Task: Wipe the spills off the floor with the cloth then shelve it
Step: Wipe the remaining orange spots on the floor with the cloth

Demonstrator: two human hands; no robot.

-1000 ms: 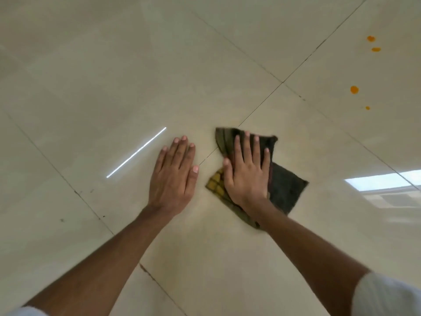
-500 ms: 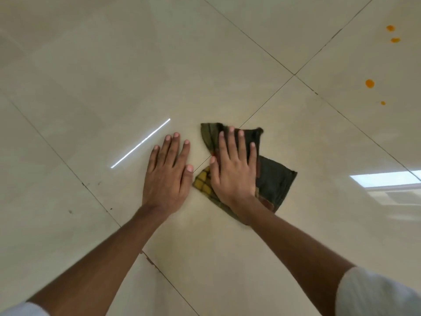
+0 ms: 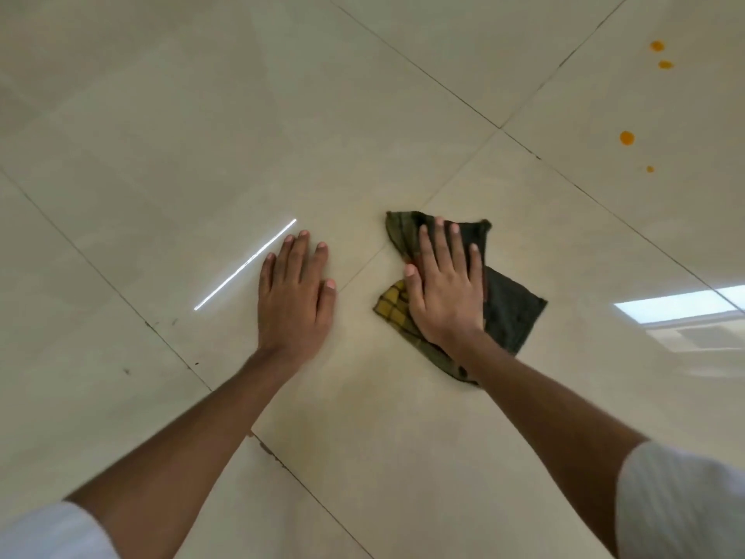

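Note:
A dark green cloth (image 3: 512,312) with a yellow checked corner lies crumpled on the glossy beige tiled floor (image 3: 282,115). My right hand (image 3: 447,292) presses flat on the cloth, fingers spread, covering its middle. My left hand (image 3: 296,296) rests flat on the bare tile to the left of the cloth, a short gap away, holding nothing. Several orange spill drops (image 3: 627,138) dot the tile at the far upper right, well away from the cloth.
Dark grout lines (image 3: 443,90) cross the floor diagonally. A bright streak of reflected light (image 3: 246,265) lies by my left fingers, and a window reflection (image 3: 681,306) shows at the right edge. Small dark specks (image 3: 127,372) mark the tile at the left.
My right hand has slid the cloth to the right, widening the gap between my two hands. The left hand stays planted on the floor.

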